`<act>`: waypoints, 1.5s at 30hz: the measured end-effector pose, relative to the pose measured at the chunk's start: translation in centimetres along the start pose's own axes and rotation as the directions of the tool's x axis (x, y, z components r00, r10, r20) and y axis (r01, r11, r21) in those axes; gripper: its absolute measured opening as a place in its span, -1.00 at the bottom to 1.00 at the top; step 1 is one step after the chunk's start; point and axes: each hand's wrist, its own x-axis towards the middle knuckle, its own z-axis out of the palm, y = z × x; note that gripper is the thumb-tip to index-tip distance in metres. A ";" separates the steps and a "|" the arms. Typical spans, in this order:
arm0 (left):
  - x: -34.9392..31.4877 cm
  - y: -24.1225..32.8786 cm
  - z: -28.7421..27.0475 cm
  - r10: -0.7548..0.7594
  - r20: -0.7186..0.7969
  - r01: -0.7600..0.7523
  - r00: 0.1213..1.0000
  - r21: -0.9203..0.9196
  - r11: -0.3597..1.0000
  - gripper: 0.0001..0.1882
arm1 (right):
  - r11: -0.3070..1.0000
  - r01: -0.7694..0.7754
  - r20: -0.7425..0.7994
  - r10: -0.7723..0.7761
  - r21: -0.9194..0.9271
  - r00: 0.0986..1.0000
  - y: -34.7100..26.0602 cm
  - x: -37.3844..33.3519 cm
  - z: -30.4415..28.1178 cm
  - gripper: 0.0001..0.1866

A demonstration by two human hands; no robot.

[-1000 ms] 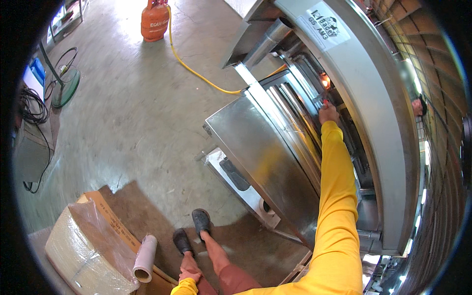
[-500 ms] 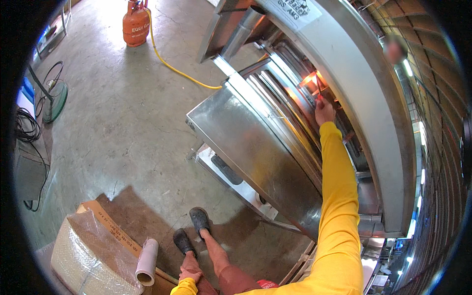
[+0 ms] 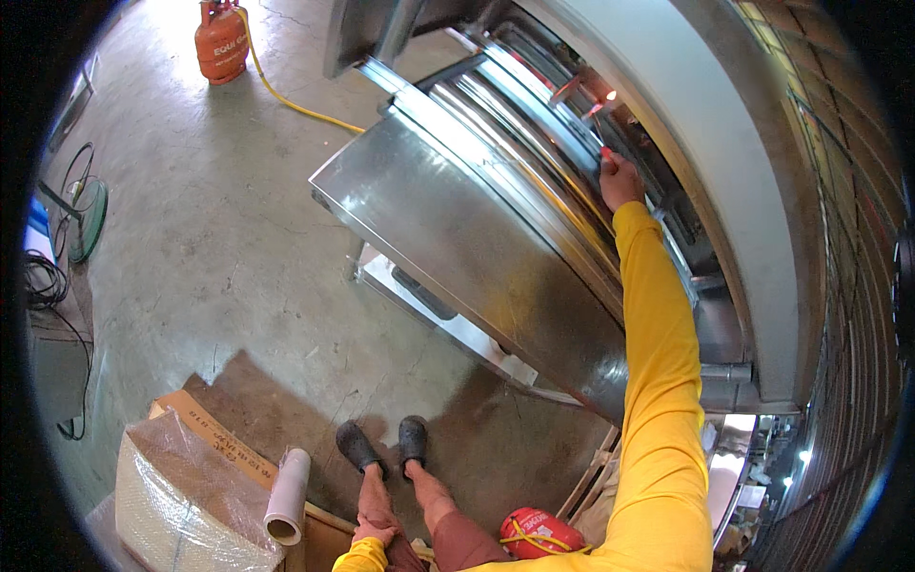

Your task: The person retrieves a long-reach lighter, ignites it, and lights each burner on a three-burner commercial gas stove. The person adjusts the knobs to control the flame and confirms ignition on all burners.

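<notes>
My right hand is closed around the red handle of a thin-necked lighter, its arm stretched into the open front of a stainless steel appliance. The neck points inward at burner parts under the hood. A small orange flame shows near its tip; whether it comes from the lighter or the burner I cannot tell. Low in the view, my left hand lies on my bent left knee, fingers loosely spread and holding nothing.
An orange gas cylinder stands at far left, its yellow hose running to the appliance. Near left are a bubble-wrapped carton and a roll of plastic film. A red cylinder lies by my right leg. Cables lie at the left edge.
The large orange glow at the burner has shrunk to a small flame. My right hand has drawn back slightly with the lighter. My feet have shifted, and the view has swung right.
</notes>
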 end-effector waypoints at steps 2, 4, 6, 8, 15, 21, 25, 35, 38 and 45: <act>0.1 -0.4 1.0 0.022 -0.007 -0.022 1.000 -0.017 1.000 0.35 | 0.998 -0.050 0.031 0.051 -0.033 0.998 1.2 -0.4 -0.1 -0.61; 0.3 -0.5 2.2 0.016 -0.014 -0.016 1.000 -0.013 1.000 0.35 | 0.994 -0.110 0.013 0.110 -0.026 0.994 2.4 -0.5 -0.5 -0.62; 0.5 -0.6 3.1 -0.015 -0.021 0.015 1.000 0.021 1.000 0.35 | 0.997 -0.043 0.016 0.042 0.071 0.999 3.0 0.5 -0.7 -0.62; 0.6 -0.6 3.7 0.017 -0.036 -0.017 0.999 0.010 1.000 0.34 | 0.996 0.033 -0.091 -0.025 0.083 0.996 3.2 1.5 -0.7 -0.62; -0.8 0.6 4.8 -0.017 -0.075 0.020 0.997 0.032 0.999 0.29 | 0.959 -0.282 -0.086 0.278 -0.035 0.957 7.3 0.9 -1.7 -0.60; -1.6 1.0 6.2 0.022 -0.140 -0.019 0.990 0.022 1.000 0.26 | 0.978 -0.207 -0.019 0.207 0.003 0.978 10.1 -0.7 -2.1 -0.58; -1.6 0.9 7.4 0.028 -0.153 -0.028 0.988 0.004 1.000 0.25 | 0.975 -0.207 -0.123 0.216 0.083 0.969 10.3 -1.4 -2.6 -0.57; -1.8 0.8 9.3 0.038 -0.181 -0.044 0.983 -0.030 0.999 0.24 | 0.983 -0.175 -0.060 0.178 0.052 0.982 11.8 -4.7 -2.0 -0.51; -1.5 0.6 9.9 0.035 -0.195 -0.035 0.980 0.005 0.999 0.27 | 0.985 -0.168 -0.070 0.170 0.031 0.983 13.2 -4.1 -2.5 -0.52; -1.0 0.0 10.7 0.021 -0.201 -0.010 0.979 0.058 0.998 0.30 | 0.988 -0.143 -0.094 0.147 0.050 0.985 14.8 -1.6 -3.0 -0.55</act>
